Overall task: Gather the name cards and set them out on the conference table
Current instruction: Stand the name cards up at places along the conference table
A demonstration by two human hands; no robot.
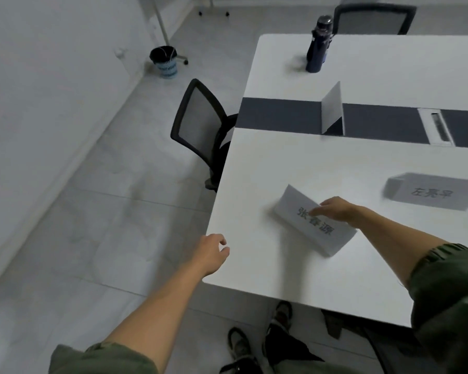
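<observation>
A folded white name card [303,222] with dark printed characters lies near the front left corner of the white conference table [254,265]. My right hand [335,210] rests on its top edge, fingers pinching the card. My left hand [210,252] hovers at the table's left edge, fingers loosely curled and holding nothing. A second printed name card [430,193] sits to the right on the table. A third card [333,109] stands upright on the dark centre strip, its blank side toward me.
A dark blue bottle [318,44] stands at the far side of the table. A black mesh chair [200,128] is tucked in on the left, another chair [373,18] at the far end. A small bin [165,62] stands by the wall. My feet [260,336] are below.
</observation>
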